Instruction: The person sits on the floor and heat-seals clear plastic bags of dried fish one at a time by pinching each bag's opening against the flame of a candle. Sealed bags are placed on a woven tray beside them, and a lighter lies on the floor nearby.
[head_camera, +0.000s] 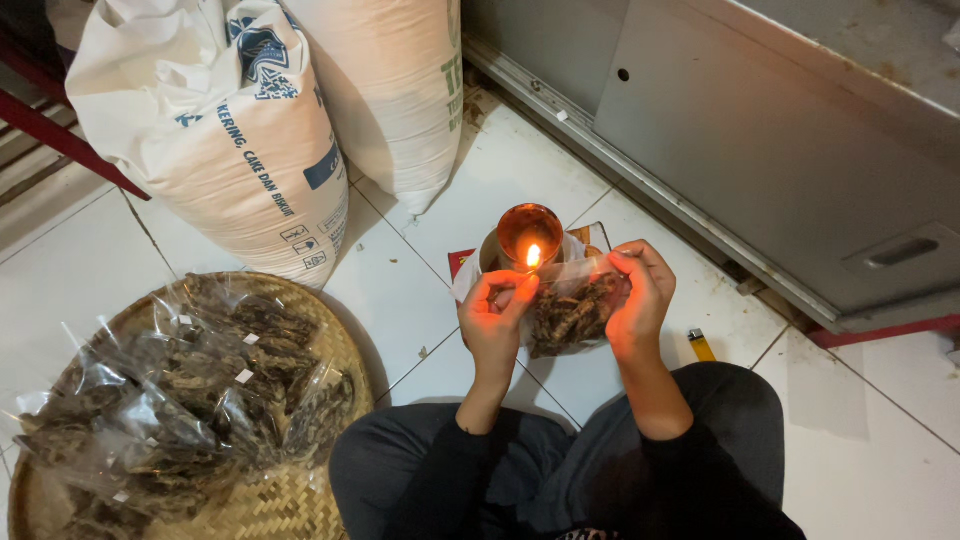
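While the small flame (533, 255) burns in the round glass candle cup (529, 233), the left hand (495, 320) and right hand (638, 298) pinch a clear plastic bag of dark dried bits (572, 312) beside it.

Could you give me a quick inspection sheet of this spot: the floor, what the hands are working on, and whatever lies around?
Surface: white tiled floor.
Job's things: clear bag of dark dried pieces held at a lit candle.
Clutter: yellow lighter on the tiles.
Hands: left hand and right hand pinch the bag's top edge beside the flame.
Cables: nothing seen.
Surroundings: woven tray of filled bags; two white sacks; grey metal cabinet.
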